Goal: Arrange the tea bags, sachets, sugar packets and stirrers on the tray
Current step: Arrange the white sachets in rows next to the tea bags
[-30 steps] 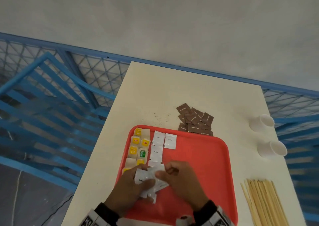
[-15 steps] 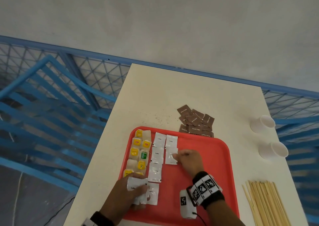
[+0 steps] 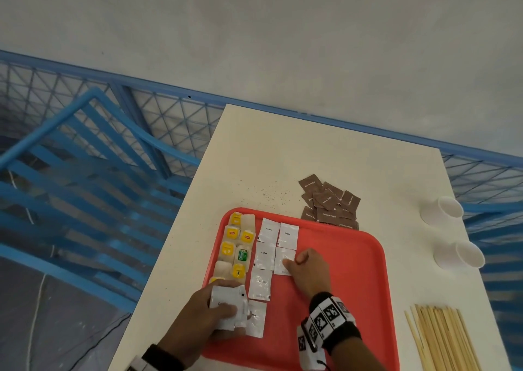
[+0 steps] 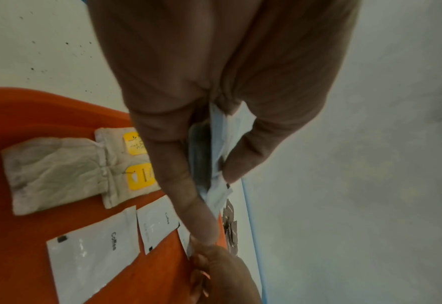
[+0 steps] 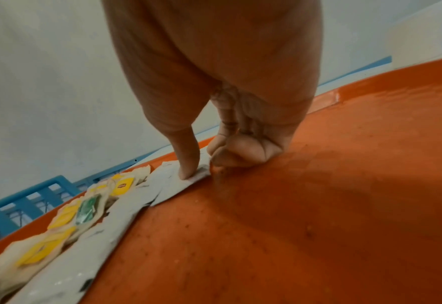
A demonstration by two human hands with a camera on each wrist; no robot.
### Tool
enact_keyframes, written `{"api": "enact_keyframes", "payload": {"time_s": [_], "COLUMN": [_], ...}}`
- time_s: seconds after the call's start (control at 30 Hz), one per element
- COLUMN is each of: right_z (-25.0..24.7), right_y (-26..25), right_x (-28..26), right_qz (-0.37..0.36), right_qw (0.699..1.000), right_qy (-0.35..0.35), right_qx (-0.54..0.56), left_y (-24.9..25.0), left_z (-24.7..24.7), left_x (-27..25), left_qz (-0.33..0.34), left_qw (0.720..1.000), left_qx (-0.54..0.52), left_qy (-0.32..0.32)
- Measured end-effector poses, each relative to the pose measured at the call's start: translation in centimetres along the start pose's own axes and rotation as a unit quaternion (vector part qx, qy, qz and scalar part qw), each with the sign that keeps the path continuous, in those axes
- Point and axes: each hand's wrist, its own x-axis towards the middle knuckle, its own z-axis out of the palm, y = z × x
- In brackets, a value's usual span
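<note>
On a red tray [image 3: 348, 280], tea bags [image 3: 232, 247] with yellow tags fill the left columns. White coffee sachets [image 3: 264, 254] lie in two columns beside them. My left hand [image 3: 235, 318] grips a stack of white sachets [image 3: 226, 300] over the tray's near left corner, thumb on top; the left wrist view shows the stack [image 4: 221, 131] held between thumb and fingers. My right hand [image 3: 291, 261] pinches one sachet [image 3: 283, 256] lying flat in the second column. In the right wrist view the thumb [image 5: 187, 164] presses that sachet [image 5: 172, 182], with the curled fingers at its edge.
Brown sugar packets [image 3: 329, 203] lie in a heap on the table just beyond the tray. Two white paper cups [image 3: 441, 210] [image 3: 458, 254] lie on their sides at the right. Wooden stirrers [image 3: 441, 339] lie at the near right. Blue railings border the table on the left and behind.
My right hand took a sachet from the stack in my left hand and carried it forward to the second column, where it now lies flat. The left hand barely moved.
</note>
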Motion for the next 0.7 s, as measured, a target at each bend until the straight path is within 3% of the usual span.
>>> {"api": "enact_keyframes", "payload": {"time_s": [0.07, 0.17, 0.3, 0.4, 0.53, 0.7], "right_z": [-0.4, -2.0, -3.5, -3.2, -3.3, -5.2], "right_y": [-0.6, -2.5, -4.5, -3.8, -2.4, -0.3], "right_x": [-0.6, -3.4, -8.6, -9.9, -10.8, -10.3], "right_qz": [-0.018, -0.110, -0.208, -0.277, -0.252, -0.188], "right_qw": [1.000, 0.994, 0.956, 0.941, 0.952, 0.952], "right_qy": [0.001, -0.014, -0.204, -0.192, -0.173, -0.229], "right_qx": [0.007, 0.021, 0.039, -0.039, -0.021, 0.084], "left_y": [0.2, 0.7, 1.7, 2.0, 1.4, 0.6], "left_z": [0.0, 0.1, 1.4, 2.8, 4.5, 5.3], "left_x": [-0.3, -0.6, -1.0, -1.0, -1.1, -2.0], "left_qz": [0.000, 0.029, 0.093, 0.107, 0.110, 0.071], "left_qw": [1.000, 0.997, 0.980, 0.963, 0.946, 0.949], "left_qx": [-0.007, 0.029, 0.144, 0.226, 0.294, 0.268], "left_qy": [-0.022, -0.060, -0.097, -0.103, -0.076, -0.148]}}
